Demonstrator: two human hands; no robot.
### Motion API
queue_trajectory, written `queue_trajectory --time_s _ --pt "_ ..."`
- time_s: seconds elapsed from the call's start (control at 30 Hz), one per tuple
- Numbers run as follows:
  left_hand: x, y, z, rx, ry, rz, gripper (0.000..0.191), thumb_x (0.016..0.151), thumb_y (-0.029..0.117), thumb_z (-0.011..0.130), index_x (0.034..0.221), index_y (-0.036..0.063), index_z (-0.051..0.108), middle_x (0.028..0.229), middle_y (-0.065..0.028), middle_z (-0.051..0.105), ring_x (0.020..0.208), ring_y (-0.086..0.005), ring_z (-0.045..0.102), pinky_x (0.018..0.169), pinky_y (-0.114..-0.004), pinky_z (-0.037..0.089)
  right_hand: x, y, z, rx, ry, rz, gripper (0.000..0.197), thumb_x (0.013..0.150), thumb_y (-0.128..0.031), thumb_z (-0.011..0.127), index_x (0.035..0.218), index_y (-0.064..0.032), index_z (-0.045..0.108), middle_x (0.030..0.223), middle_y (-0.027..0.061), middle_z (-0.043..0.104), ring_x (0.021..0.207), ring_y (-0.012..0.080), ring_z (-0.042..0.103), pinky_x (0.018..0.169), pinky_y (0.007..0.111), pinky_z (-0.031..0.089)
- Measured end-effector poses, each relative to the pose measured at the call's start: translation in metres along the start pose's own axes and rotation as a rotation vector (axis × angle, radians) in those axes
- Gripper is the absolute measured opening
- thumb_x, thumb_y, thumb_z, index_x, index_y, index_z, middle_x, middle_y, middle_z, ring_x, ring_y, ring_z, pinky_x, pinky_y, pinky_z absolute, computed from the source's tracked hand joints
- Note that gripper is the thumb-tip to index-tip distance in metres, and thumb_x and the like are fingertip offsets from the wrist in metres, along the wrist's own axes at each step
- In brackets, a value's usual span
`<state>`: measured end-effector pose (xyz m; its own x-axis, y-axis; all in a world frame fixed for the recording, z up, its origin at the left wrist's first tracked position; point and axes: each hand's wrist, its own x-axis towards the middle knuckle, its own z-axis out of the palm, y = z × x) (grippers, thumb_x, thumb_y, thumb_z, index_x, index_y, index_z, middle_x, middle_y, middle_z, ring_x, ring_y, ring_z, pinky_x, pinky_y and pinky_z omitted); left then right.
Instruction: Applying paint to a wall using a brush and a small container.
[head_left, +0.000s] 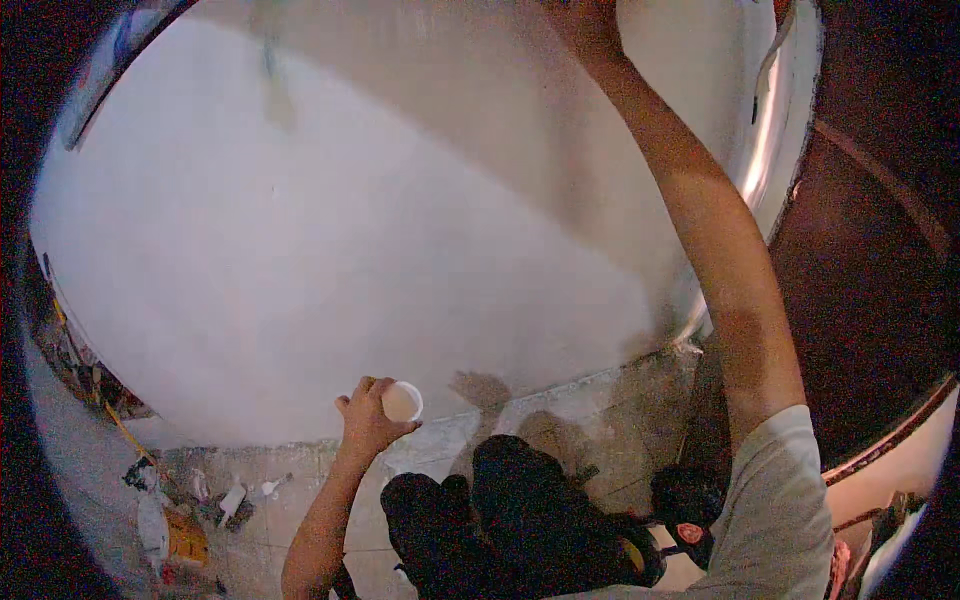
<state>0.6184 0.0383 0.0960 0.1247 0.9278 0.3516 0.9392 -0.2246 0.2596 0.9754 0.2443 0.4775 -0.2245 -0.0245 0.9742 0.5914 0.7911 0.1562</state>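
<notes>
My left hand grips a small white round cup by its side, close in front of the lower part of a pale wall. Something light-coloured shows inside the cup's rim, but its contents are too blurred to tell. My right arm stretches up along the wall. Only part of my right hand shows at the top edge; its fingers are out of view, so what it holds or touches there is hidden. Shadows of an arm and a hand fall on the wall.
Below the wall lies a tiled floor. Several small items, among them a white bottle-like thing and a yellow object, lie at lower left. My dark-trousered knees are bent below. A shiny metallic edge borders a dark opening at right.
</notes>
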Motion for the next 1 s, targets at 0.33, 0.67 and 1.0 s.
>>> queue_trajectory --time_s 0.33,0.67,1.0 --pt "0.002 0.008 -0.009 -0.016 -0.025 -0.009 0.075 0.049 0.045 0.085 0.112 0.0131 0.059 0.109 -0.0066 0.056 0.102 -0.0245 0.054 0.083 -0.048 0.031 -0.098 -0.042 0.04 -0.008 -0.117 0.091 0.02 0.085 -0.018 0.063 0.101 -0.007 0.061 0.087 0.0104 0.063 0.076 0.0269 0.061 0.073 0.035 0.05" --pt "0.005 0.016 -0.015 -0.009 -0.034 -0.041 0.074 0.05 0.046 0.084 0.111 0.014 0.06 0.108 -0.0067 0.056 0.103 -0.0244 0.054 0.085 -0.049 0.03 -0.074 -0.066 0.058 0.12 -0.597 0.303 0.013 0.083 -0.013 0.063 0.092 -0.0051 0.059 0.08 0.0062 0.063 0.075 0.0133 0.058 0.071 0.03 0.048" --pt "0.008 0.015 -0.008 0.028 -0.016 -0.035 0.076 0.049 0.046 0.085 0.113 0.0139 0.058 0.11 -0.0066 0.054 0.105 -0.0248 0.052 0.084 -0.049 0.031 0.079 -0.046 0.032 -0.047 -0.03 0.013 0.015 0.088 -0.004 0.056 0.102 -0.0017 0.06 0.079 0.0124 0.063 0.069 0.0201 0.06 0.069 0.029 0.048"
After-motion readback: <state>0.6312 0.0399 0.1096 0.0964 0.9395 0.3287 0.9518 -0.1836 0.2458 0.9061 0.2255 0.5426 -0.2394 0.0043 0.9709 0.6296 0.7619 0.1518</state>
